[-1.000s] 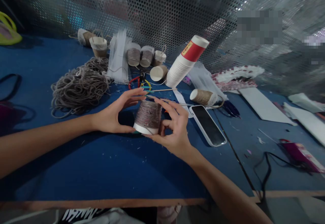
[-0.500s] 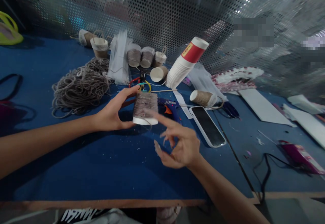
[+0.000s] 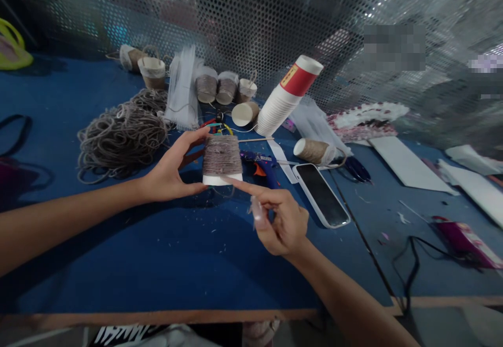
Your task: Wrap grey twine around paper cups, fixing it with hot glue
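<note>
In my left hand (image 3: 173, 171) is a paper cup (image 3: 222, 159) wound with grey-brown cord, gripped between thumb and fingers at its two ends. A plain white band shows along the cup's lower edge, and a loose strand of cord dangles beneath it. My right hand (image 3: 281, 218) has its index finger stretched out, the tip at that white band. Its other fingers are curled, with nothing visible in them. Just behind the cup lie a blue glue gun (image 3: 261, 166) and scissors, partly hidden. A heap of grey cord (image 3: 121, 137) rests left of the cup.
A tall stack of white paper cups (image 3: 281, 98) leans behind. Several cord-wrapped cups, one being a tipped cup (image 3: 313, 151), lie about. A phone (image 3: 322, 195) is right of my right hand. White boards (image 3: 408, 163) lie farther right, before a perforated metal screen (image 3: 243, 22).
The cup has shifted slightly up and left in my left hand. My right index finger has come down from the cord winding to the white band, and the other fingers have curled in more.
</note>
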Available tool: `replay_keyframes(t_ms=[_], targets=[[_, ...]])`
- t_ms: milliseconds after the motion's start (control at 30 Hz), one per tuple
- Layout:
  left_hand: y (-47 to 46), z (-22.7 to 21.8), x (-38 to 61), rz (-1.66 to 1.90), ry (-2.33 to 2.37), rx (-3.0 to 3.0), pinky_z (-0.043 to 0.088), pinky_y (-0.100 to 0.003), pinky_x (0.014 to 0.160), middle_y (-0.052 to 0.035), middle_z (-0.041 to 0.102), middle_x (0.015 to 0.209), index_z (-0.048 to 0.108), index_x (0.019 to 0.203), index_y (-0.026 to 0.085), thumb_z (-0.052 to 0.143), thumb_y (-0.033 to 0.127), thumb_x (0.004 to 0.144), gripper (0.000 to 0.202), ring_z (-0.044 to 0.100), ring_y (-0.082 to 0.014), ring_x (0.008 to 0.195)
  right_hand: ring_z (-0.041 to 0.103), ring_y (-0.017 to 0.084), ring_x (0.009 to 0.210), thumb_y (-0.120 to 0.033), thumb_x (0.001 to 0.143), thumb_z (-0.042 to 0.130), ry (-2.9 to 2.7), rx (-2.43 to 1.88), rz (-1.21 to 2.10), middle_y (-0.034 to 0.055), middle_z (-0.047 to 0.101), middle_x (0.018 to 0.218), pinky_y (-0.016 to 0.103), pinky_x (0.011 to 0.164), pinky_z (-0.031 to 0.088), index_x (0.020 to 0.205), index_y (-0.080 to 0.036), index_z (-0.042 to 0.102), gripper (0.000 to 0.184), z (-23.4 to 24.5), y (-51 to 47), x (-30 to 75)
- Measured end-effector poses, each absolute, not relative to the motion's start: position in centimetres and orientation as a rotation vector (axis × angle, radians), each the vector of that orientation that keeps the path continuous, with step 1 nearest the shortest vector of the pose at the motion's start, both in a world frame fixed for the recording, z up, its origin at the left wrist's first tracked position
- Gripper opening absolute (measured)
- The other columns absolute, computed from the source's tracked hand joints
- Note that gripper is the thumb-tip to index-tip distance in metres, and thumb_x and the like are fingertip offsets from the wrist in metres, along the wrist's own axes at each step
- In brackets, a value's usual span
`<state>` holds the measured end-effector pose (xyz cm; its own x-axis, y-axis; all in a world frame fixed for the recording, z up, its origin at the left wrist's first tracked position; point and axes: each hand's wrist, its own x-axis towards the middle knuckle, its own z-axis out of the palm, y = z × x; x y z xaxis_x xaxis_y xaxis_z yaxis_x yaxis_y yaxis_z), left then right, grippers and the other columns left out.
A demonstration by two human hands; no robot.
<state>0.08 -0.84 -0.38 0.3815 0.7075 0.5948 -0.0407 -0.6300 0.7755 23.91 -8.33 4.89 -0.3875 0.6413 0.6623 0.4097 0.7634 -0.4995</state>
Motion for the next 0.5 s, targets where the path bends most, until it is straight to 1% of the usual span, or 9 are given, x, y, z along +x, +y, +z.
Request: replay_keyframes(t_ms=[100, 167, 267, 333, 400, 433, 500], targets=[[-0.8, -0.4, 0.1, 1.308, 0.581, 1.897, 0.046, -0.052, 0.115, -0.0128, 0.039, 0.154, 0.034, 0.149, 0.033, 0.082, 0.025, 0.074, 0.089, 0.041, -0.0355, 0.144, 0.043, 0.007, 0.033, -0.022, 0.096, 0.049, -1.878, -0.853, 0.356, 0.002, 0.08, 0.09, 0.025, 0.032, 0.035, 0.102, -0.025, 0.063, 0.015, 4.3, -8.4, 24.2], [-0.9, -0.4, 0.0, 1.309, 0.585, 1.897, 0.046, -0.052, 0.115, -0.0131, 0.039, 0.154, 0.034, 0.15, 0.033, 0.081, 0.024, 0.074, 0.09, 0.04, -0.0355, 0.145, 0.044, 0.008, 0.034, -0.028, 0.098, 0.049, -1.737, -0.912, 0.398, 0.001, 0.078, 0.078, 0.026, 0.033, 0.035, 0.095, -0.025, 0.064, 0.016, 3.9, -8.3, 24.2], [-0.9, -0.3, -0.1, 1.31, 0.596, 1.901, 0.046, -0.052, 0.114, -0.0135, 0.039, 0.154, 0.034, 0.15, 0.032, 0.081, 0.024, 0.074, 0.09, 0.041, -0.0355, 0.144, 0.047, 0.011, 0.035, -0.037, 0.097, 0.051, -1.537, -0.966, 0.439, -0.0018, 0.068, 0.058, 0.026, 0.034, 0.037, 0.083, -0.025, 0.061, 0.021, 3.7, -7.9, 24.1], [-0.9, -0.2, -0.1, 1.31, 0.603, 1.9, 0.046, -0.052, 0.114, -0.0137, 0.039, 0.154, 0.034, 0.15, 0.032, 0.082, 0.024, 0.073, 0.09, 0.042, -0.0356, 0.143, 0.047, 0.012, 0.036, -0.038, 0.096, 0.053, -1.426, -0.966, 0.444, -0.0039, 0.061, 0.049, 0.026, 0.035, 0.038, 0.08, -0.025, 0.058, 0.021, 4.0, -7.6, 24.0], [-0.9, -0.2, -0.1, 1.311, 0.605, 1.899, 0.046, -0.052, 0.114, -0.0139, 0.039, 0.154, 0.034, 0.15, 0.031, 0.082, 0.024, 0.073, 0.091, 0.042, -0.0354, 0.143, 0.045, 0.012, 0.035, -0.038, 0.096, 0.053, -1.384, -0.959, 0.47, -0.0041, 0.059, 0.047, 0.026, 0.035, 0.038, 0.078, -0.025, 0.058, 0.023, 4.4, -7.5, 24.1], [-0.9, -0.2, -0.1, 1.309, 0.607, 1.898, 0.046, -0.052, 0.114, -0.0138, 0.039, 0.154, 0.034, 0.15, 0.031, 0.082, 0.024, 0.073, 0.09, 0.042, -0.0351, 0.143, 0.044, 0.011, 0.035, -0.039, 0.095, 0.053, -1.409, -0.968, 0.513, -0.0031, 0.061, 0.05, 0.026, 0.035, 0.038, 0.078, -0.024, 0.06, 0.024, 4.6, -7.5, 24.2], [-0.9, -0.1, -0.1, 1.301, 0.603, 1.897, 0.046, -0.051, 0.114, -0.0136, 0.039, 0.154, 0.035, 0.149, 0.032, 0.081, 0.023, 0.074, 0.089, 0.042, -0.0347, 0.143, 0.046, 0.01, 0.037, -0.042, 0.094, 0.053, -1.519, -0.994, 0.685, 0.0001, 0.069, 0.062, 0.027, 0.035, 0.04, 0.082, -0.024, 0.065, 0.025, 4.6, -7.7, 24.4]])
